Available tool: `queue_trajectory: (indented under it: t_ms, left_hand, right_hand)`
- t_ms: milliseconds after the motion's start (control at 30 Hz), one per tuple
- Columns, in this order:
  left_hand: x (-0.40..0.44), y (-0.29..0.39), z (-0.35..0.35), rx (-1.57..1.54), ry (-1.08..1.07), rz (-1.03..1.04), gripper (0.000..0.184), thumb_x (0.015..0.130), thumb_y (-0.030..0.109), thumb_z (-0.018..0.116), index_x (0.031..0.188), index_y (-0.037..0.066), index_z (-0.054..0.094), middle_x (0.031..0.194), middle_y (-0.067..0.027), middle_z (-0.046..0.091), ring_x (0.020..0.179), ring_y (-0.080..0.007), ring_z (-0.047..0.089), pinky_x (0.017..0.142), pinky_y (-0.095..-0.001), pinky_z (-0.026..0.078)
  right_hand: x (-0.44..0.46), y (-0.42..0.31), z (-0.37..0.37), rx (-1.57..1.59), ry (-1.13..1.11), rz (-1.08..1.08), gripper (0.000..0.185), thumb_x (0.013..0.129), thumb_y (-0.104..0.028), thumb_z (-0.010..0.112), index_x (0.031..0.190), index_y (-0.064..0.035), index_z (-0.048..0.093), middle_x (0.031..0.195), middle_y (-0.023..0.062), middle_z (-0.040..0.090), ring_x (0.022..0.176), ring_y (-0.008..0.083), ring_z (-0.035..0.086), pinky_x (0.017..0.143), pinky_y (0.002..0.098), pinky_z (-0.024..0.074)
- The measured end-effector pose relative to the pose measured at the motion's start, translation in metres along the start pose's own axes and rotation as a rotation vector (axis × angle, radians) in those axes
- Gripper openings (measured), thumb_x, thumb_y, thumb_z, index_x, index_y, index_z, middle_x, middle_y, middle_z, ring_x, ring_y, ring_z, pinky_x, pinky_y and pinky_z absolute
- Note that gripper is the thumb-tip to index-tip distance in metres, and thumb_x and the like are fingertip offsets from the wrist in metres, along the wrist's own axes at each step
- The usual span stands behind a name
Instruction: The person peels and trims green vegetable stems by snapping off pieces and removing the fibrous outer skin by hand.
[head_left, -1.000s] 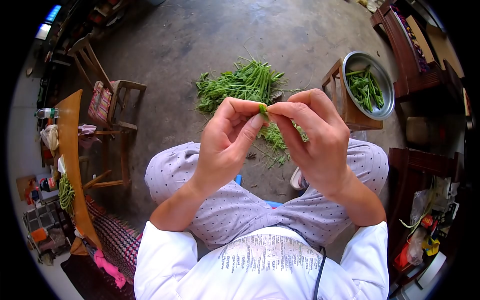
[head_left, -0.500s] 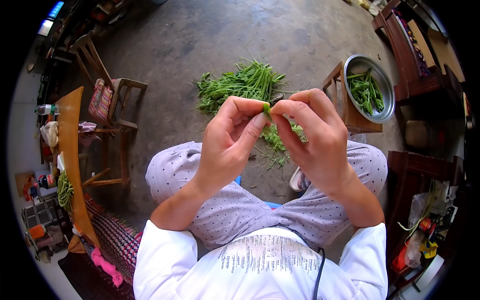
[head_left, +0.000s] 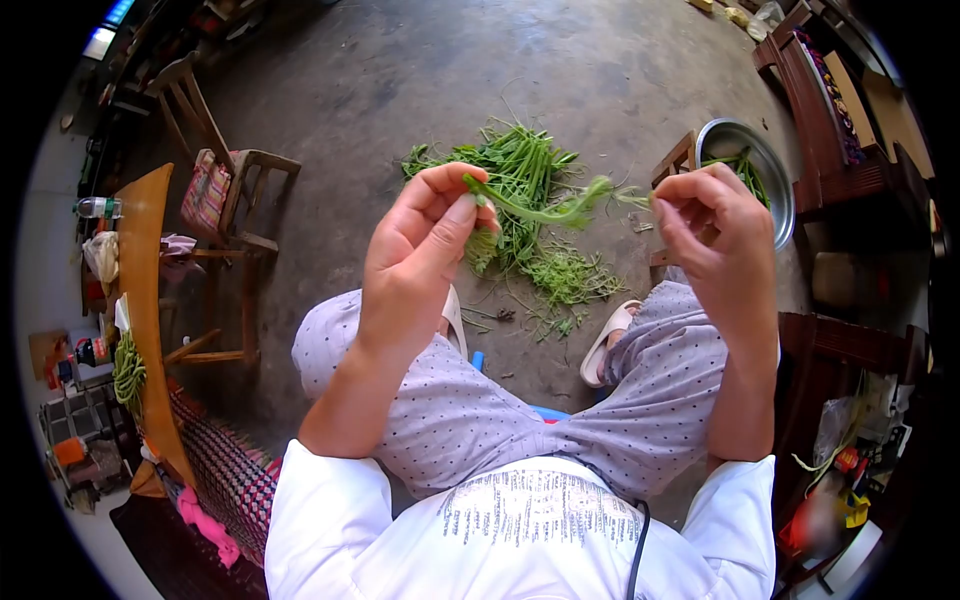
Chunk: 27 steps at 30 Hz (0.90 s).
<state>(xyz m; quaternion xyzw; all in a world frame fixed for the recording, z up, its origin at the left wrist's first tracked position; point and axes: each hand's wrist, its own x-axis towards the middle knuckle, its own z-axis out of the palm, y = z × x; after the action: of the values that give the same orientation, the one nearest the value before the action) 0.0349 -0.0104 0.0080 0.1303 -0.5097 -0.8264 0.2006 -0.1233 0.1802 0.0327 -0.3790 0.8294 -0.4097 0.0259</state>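
Note:
A thin green vegetable stem [head_left: 545, 213] stretches between my two hands above the floor. My left hand [head_left: 410, 245] pinches its left end between thumb and index finger. On the other side, my right hand [head_left: 725, 225] is closed in a pinch at the pale, wispy strand trailing from the stem's right end. Beyond the hands lies a heap of long green stems and leaves [head_left: 540, 160] on the concrete floor. Closer to my feet is a smaller scatter of lighter green trimmings [head_left: 570, 275].
A metal basin [head_left: 784, 205] with green stems rests on a wooden stool [head_left: 675, 160] at the right, partly behind my right hand. Dark wooden furniture [head_left: 830, 150] lines the right side. At left are a wooden chair [head_left: 262, 158] and a wooden tabletop [head_left: 140, 260].
My hands were close together around a small green bit. They have moved apart, right hand to the right and left hand to the left, with the stem now stretched between them.

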Motion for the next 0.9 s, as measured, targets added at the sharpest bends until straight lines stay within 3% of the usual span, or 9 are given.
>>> queue_trajectory:
  t_ms: [100,167,233,300,400,567,667,900]
  left_hand:
    - [0.0,0.005,-0.006,0.007,0.041,0.005,0.029,0.098,0.009,0.05,0.124,-0.003,0.048,0.099,-0.0076,0.056,0.093,-0.0134,0.054,0.085,-0.026,0.043]
    - [-0.001,0.006,-0.014,-0.052,-0.003,0.005,0.023,0.098,0.008,0.052,0.119,-0.001,0.053,0.102,-0.0051,0.056,0.094,-0.0116,0.055,0.085,-0.023,0.043]
    - [-0.002,0.006,-0.016,-0.093,-0.013,-0.048,0.024,0.097,0.008,0.053,0.119,-0.001,0.053,0.101,-0.005,0.056,0.094,-0.0116,0.055,0.085,-0.0229,0.042]
    - [-0.002,0.004,-0.016,-0.1,-0.033,-0.064,0.024,0.097,0.009,0.053,0.119,-0.001,0.053,0.101,-0.0048,0.056,0.094,-0.0115,0.055,0.083,-0.0226,0.042]
    - [-0.003,-0.001,-0.013,-0.071,-0.056,-0.085,0.024,0.097,0.011,0.053,0.119,0.0,0.053,0.1,-0.0043,0.057,0.093,-0.0106,0.056,0.079,-0.0216,0.041]
    - [-0.006,-0.007,-0.002,0.037,-0.046,-0.155,0.025,0.097,0.015,0.055,0.117,0.002,0.053,0.097,-0.0032,0.059,0.092,-0.0085,0.056,0.075,-0.0194,0.041]
    - [-0.007,-0.009,0.002,0.015,-0.046,-0.236,0.024,0.096,0.015,0.056,0.116,0.003,0.053,0.096,-0.0028,0.059,0.091,-0.0076,0.056,0.075,-0.0188,0.041]
    - [-0.006,-0.01,0.003,-0.153,-0.069,-0.306,0.024,0.095,0.012,0.054,0.116,0.002,0.05,0.096,-0.0055,0.056,0.093,-0.0105,0.055,0.079,-0.0224,0.043]
  right_hand:
    - [0.002,0.016,-0.008,-0.037,-0.019,0.057,0.005,0.084,0.0,0.065,0.087,0.0043,0.065,0.079,0.0036,0.057,0.065,0.0072,0.054,0.061,0.0206,0.0429]
    - [0.002,0.018,-0.008,0.025,-0.033,0.056,0.006,0.086,-0.002,0.065,0.084,0.0043,0.064,0.076,0.0021,0.054,0.065,0.0056,0.051,0.059,0.0197,0.0406]
    - [0.002,0.016,-0.009,0.139,-0.181,0.124,0.015,0.089,-0.005,0.064,0.078,0.0039,0.06,0.075,0.0003,0.049,0.065,0.004,0.046,0.058,0.0188,0.0378]
    - [-0.001,0.017,0.0,0.133,-0.182,0.075,0.016,0.091,-0.005,0.063,0.079,0.002,0.057,0.075,-0.0013,0.047,0.065,0.0028,0.043,0.058,0.0181,0.0355]
    - [-0.007,0.004,0.017,0.455,-0.118,0.078,0.007,0.086,0.002,0.063,0.091,-0.0017,0.059,0.076,-0.0024,0.05,0.066,0.0025,0.046,0.059,0.018,0.0375]
    - [-0.012,-0.012,0.034,0.347,-0.173,-0.13,0.02,0.079,0.003,0.069,0.098,-0.0027,0.067,0.078,0.0003,0.054,0.066,0.0053,0.05,0.056,0.0206,0.0399]
    - [-0.017,-0.018,0.047,0.214,-0.036,-0.286,0.021,0.076,-0.001,0.074,0.096,-0.0054,0.07,0.079,0.0067,0.057,0.067,0.0164,0.059,0.058,0.0271,0.0475]
    - [-0.018,-0.021,0.052,0.153,0.038,-0.3,0.02,0.076,0.001,0.073,0.094,-0.0056,0.07,0.08,0.0075,0.059,0.07,0.0177,0.062,0.06,0.0278,0.0497]
